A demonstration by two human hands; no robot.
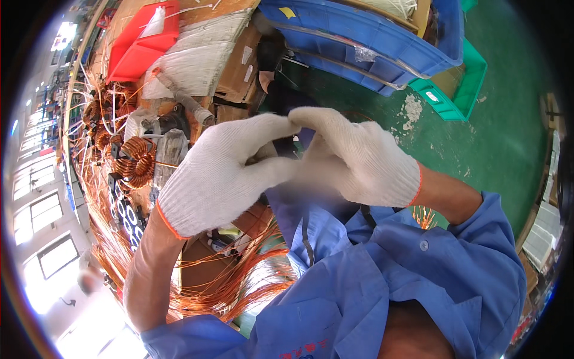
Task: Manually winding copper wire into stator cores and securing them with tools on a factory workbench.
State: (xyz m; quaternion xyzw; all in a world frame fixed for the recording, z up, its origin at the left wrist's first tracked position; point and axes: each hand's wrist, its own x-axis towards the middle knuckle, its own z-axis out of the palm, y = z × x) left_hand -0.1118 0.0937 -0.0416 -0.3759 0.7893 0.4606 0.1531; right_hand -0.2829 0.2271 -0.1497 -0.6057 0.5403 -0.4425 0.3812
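Both of my hands wear white knitted gloves with orange cuff edges, and they meet in front of my chest. My left hand (218, 170) has bent fingers, its index fingertip reaching the right hand's fingertips and its thumb stretched toward the right palm. My right hand (362, 158) curls in from the other side, fingers bent and pressed together. Its lower part is smeared by motion. Whatever lies between the fingertips, if anything, is hidden or too small to name. Nearest the left hand, copper-wound coils (137, 161) rest on the workbench.
Loose copper wires (227, 287) spread below the left forearm. A red bin (143, 45), bundled white strips (200, 51) and a worn rod (185, 99) lie on the bench. Beyond stand a large blue crate (365, 36) and a green bin (469, 84) on the green floor (502, 137).
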